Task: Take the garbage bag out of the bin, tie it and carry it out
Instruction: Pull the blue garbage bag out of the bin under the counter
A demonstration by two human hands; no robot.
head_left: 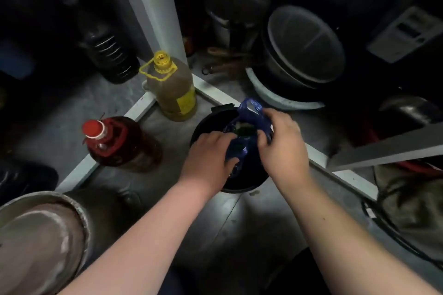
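Observation:
A small round black bin stands on the grey floor in the middle of the head view. Inside it sits a blue plastic garbage bag with some waste showing at its mouth. My left hand grips the bag's near-left edge over the bin. My right hand holds the bag's right side, and a blue handle loop sticks up past its fingers. The bag's lower part is hidden inside the bin.
A yellow-capped oil jug and a red-capped dark bottle stand left of the bin. Stacked pots and a basin fill the back right. A large metal pot sits at the lower left, a dark cloth bundle at right.

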